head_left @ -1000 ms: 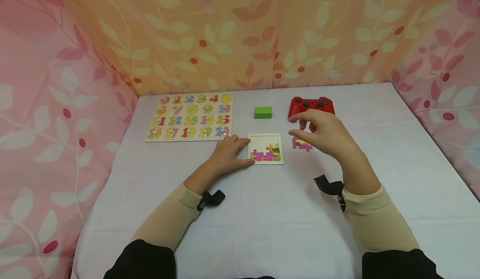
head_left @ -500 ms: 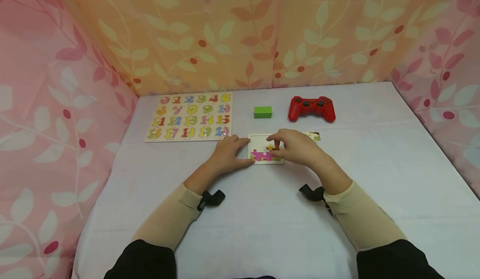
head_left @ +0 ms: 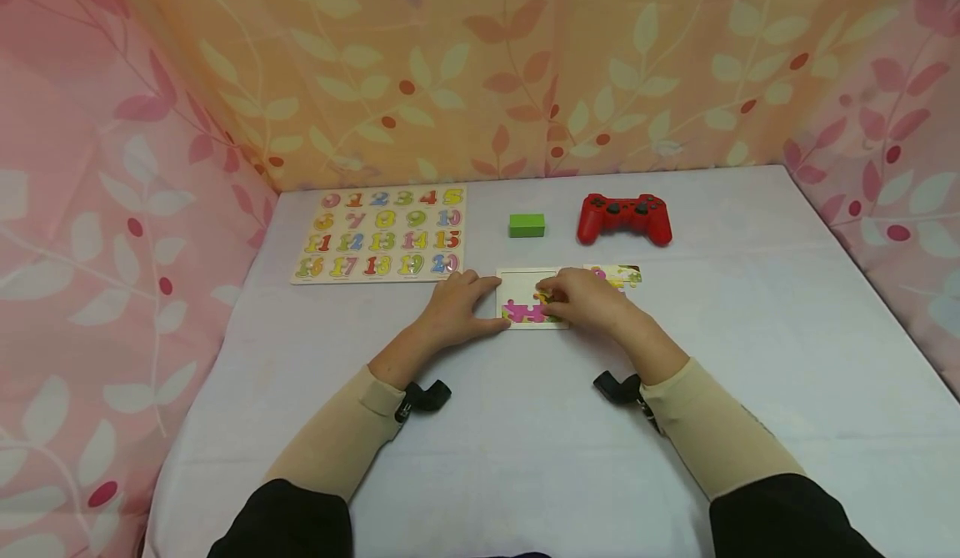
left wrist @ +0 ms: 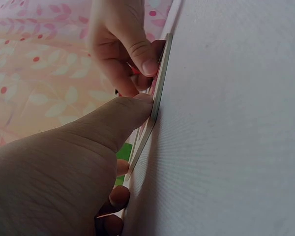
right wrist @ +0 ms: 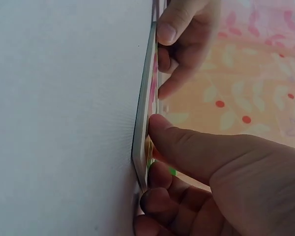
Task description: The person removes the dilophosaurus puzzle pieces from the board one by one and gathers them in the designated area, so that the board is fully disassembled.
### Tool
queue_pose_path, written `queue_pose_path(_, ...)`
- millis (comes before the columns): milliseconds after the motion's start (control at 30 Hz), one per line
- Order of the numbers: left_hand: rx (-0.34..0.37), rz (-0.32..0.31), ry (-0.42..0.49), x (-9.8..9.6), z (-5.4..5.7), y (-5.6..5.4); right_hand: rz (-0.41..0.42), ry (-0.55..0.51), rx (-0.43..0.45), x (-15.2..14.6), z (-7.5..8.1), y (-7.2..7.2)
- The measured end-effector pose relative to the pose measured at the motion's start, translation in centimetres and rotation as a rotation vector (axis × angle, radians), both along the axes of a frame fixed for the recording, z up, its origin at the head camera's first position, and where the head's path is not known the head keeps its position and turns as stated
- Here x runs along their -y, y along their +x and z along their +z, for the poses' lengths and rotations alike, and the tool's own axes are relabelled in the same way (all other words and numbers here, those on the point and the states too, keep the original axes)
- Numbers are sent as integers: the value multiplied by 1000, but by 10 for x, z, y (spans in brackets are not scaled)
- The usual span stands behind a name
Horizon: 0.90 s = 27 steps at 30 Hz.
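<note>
A small white jigsaw tray (head_left: 517,278) lies flat on the table in the head view. Along its near edge are pink puzzle pieces (head_left: 525,313). My left hand (head_left: 453,312) rests at the tray's left side, with thumb and index finger spread and touching its two left corners. At the right part of the tray, my right hand (head_left: 592,299) has thumb and index finger around a yellow-and-brown puzzle piece (head_left: 542,298), which they partly hide. In the right wrist view the right thumb (right wrist: 160,125) touches the tray's top side, the other fingers curled by its edge.
Loose puzzle pieces (head_left: 621,275) lie just beyond my right hand. A red game controller (head_left: 624,218) and a green block (head_left: 527,225) stand farther back. The number puzzle board (head_left: 378,235) is at back left. Patterned cloth walls (head_left: 480,66) enclose the table.
My right hand came left from above the loose pieces and the controller onto the tray, then lowered slightly. The left hand and the tray stayed in place.
</note>
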<state>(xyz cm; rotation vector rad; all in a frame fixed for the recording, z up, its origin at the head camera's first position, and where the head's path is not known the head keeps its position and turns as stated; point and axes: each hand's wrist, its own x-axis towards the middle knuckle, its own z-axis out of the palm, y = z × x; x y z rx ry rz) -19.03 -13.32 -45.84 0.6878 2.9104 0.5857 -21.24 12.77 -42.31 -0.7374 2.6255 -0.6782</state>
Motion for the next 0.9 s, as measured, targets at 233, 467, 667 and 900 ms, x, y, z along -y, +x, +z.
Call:
queue_pose_path(233,-2,-2,-7,0,1,1,-57,-54,36,-1,-5,-3)
queue_pose_path(467,-2,1,-16,0,2,1,-66,-111,38,0,-6,-3)
queue_pose_path(667,-6,-1,-14,-1,1,1,-109,-133,-23,-2,3,0)
queue_pose_path(900,-12,-2,-8,0,0,1,-133,-220,-62,-9,38,12)
